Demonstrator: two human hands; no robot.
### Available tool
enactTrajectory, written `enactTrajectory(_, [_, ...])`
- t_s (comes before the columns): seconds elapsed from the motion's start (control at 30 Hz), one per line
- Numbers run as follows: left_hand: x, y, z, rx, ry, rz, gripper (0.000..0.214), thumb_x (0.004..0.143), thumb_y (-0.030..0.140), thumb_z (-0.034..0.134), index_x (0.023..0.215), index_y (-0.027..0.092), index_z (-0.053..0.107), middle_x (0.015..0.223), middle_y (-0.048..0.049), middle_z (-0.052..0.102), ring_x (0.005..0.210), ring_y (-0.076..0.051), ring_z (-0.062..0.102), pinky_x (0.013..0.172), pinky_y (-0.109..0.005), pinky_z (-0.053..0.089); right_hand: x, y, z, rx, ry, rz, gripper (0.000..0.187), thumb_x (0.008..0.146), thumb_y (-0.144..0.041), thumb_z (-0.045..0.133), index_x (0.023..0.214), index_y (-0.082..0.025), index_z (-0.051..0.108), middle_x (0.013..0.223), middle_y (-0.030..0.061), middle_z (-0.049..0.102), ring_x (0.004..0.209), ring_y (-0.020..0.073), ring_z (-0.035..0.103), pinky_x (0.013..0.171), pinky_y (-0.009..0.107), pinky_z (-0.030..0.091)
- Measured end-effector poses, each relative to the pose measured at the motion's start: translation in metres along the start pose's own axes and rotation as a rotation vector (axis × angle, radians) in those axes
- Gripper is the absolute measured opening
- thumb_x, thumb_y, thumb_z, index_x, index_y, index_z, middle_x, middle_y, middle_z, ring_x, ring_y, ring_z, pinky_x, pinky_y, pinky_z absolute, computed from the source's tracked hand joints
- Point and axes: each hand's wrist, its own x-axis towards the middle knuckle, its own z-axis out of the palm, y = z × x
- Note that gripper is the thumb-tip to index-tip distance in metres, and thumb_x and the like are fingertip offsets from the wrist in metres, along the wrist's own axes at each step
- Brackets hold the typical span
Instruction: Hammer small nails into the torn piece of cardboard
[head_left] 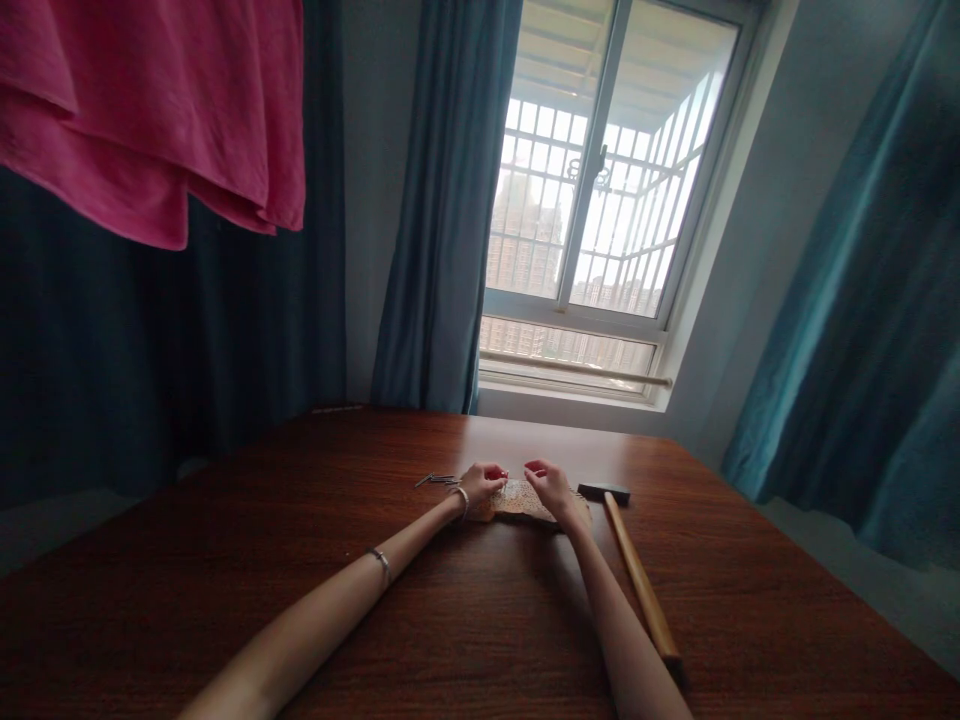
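My left hand (pixel 486 480) is at the left end of a light, speckled block (pixel 525 500), thumb and fingers pinched together on what looks like a thin nail (pixel 505 486) standing over the block. Over the block's right part is my right hand (pixel 550 484), its fingers bent and slightly apart, with nothing visible in them. A small gap separates the two hands. Several loose metal nails (pixel 441 480) lie on the table just left of my left hand. To the right of my right hand rests a hammer (pixel 637 570) with a dark head and a wooden handle.
The brown wooden table (pixel 262 560) stretches out in front of me toward a window (pixel 592 200). Blue curtains (pixel 442 200) hang beside it. A pink cloth (pixel 225 120) hangs at the upper left, above table height.
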Motion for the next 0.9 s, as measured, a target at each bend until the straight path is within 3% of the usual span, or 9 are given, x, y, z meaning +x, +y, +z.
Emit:
enactTrajectory(0.13, [0.0, -0.003, 0.001, 0.007, 0.005, -0.013, 0.03, 0.066, 0.037, 0.058, 0.08, 0.012, 0.066, 0.075, -0.0055, 0.066, 0.07, -0.016, 0.059, 0.062, -0.024, 0.043, -0.028, 0.01, -0.07, -0.14, 0.111, 0.153, 0.021, 0.079, -0.029, 0.05, 0.09, -0.017, 0.063, 0.083, 0.0076, 0.065, 0.077, 0.0182, 0.06, 0.072, 0.03, 0.045])
enactTrajectory(0.2, [0.001, -0.004, 0.001, 0.011, 0.003, -0.023, 0.029, 0.066, 0.037, 0.058, 0.079, 0.013, 0.066, 0.075, -0.0054, 0.066, 0.071, -0.016, 0.06, 0.063, -0.024, 0.044, -0.066, 0.02, -0.097, -0.232, 0.153, 0.255, 0.025, 0.077, -0.032, 0.049, 0.089, -0.016, 0.064, 0.083, 0.0108, 0.064, 0.079, 0.0239, 0.06, 0.072, 0.035, 0.043])
enactTrajectory(0.27, [0.001, -0.006, 0.002, 0.014, 0.003, -0.029, 0.029, 0.065, 0.037, 0.058, 0.079, 0.013, 0.066, 0.076, -0.0054, 0.066, 0.072, -0.017, 0.06, 0.064, -0.024, 0.044, -0.112, 0.028, -0.111, -0.315, 0.182, 0.348, 0.034, 0.077, -0.035, 0.046, 0.095, -0.011, 0.062, 0.087, 0.0168, 0.062, 0.083, 0.0304, 0.058, 0.072, 0.041, 0.042])
enactTrajectory(0.37, [0.002, -0.007, 0.003, 0.022, 0.006, -0.039, 0.029, 0.064, 0.037, 0.058, 0.079, 0.013, 0.066, 0.076, -0.0052, 0.067, 0.072, -0.017, 0.06, 0.064, -0.025, 0.044, -0.171, 0.037, -0.109, -0.578, 0.185, 0.568, 0.051, 0.081, -0.044, 0.035, 0.109, -0.006, 0.054, 0.092, 0.0217, 0.058, 0.082, 0.0332, 0.058, 0.068, 0.042, 0.043])
enactTrajectory(0.47, [0.002, -0.007, 0.004, 0.028, 0.014, -0.046, 0.029, 0.064, 0.037, 0.058, 0.08, 0.014, 0.066, 0.077, -0.0049, 0.067, 0.073, -0.017, 0.061, 0.066, -0.025, 0.044, -0.198, 0.038, -0.095, -0.725, 0.184, 0.59, 0.05, 0.083, -0.048, 0.031, 0.108, -0.011, 0.054, 0.095, 0.0186, 0.055, 0.082, 0.0307, 0.058, 0.065, 0.037, 0.044])
enactTrajectory(0.6, [0.0, -0.004, 0.002, 0.029, 0.012, -0.03, 0.028, 0.065, 0.036, 0.058, 0.08, 0.014, 0.066, 0.077, -0.0048, 0.067, 0.074, -0.017, 0.061, 0.066, -0.024, 0.045, -0.199, 0.032, -0.081, -0.829, 0.194, 0.478, 0.041, 0.084, -0.048, 0.034, 0.096, -0.017, 0.057, 0.09, 0.0138, 0.056, 0.076, 0.0254, 0.06, 0.059, 0.032, 0.044])
enactTrajectory(0.73, [-0.001, 0.0, 0.001, 0.032, 0.007, -0.04, 0.026, 0.065, 0.034, 0.059, 0.079, 0.013, 0.066, 0.077, -0.005, 0.068, 0.074, -0.016, 0.061, 0.065, -0.023, 0.045, -0.195, 0.032, -0.078, -0.965, 0.204, 0.409, 0.038, 0.089, -0.037, 0.026, 0.085, -0.015, 0.057, 0.081, 0.0137, 0.059, 0.069, 0.0245, 0.062, 0.053, 0.03, 0.042])
enactTrajectory(0.8, [-0.002, 0.002, 0.0, 0.039, 0.01, -0.045, 0.025, 0.065, 0.033, 0.059, 0.079, 0.014, 0.067, 0.078, -0.005, 0.068, 0.074, -0.016, 0.061, 0.065, -0.023, 0.045, -0.192, 0.036, -0.082, -0.905, 0.174, 0.44, 0.036, 0.089, -0.035, 0.025, 0.083, -0.015, 0.055, 0.077, 0.0129, 0.061, 0.067, 0.0254, 0.062, 0.052, 0.031, 0.041])
enactTrajectory(0.9, [-0.004, 0.005, 0.0, 0.05, 0.017, -0.044, 0.025, 0.065, 0.034, 0.059, 0.079, 0.014, 0.067, 0.078, -0.0047, 0.068, 0.073, -0.016, 0.061, 0.065, -0.023, 0.045, -0.187, 0.044, -0.093, -0.614, 0.119, 0.49, 0.031, 0.087, -0.036, 0.029, 0.084, -0.018, 0.055, 0.073, 0.0106, 0.064, 0.068, 0.0265, 0.063, 0.055, 0.033, 0.041])
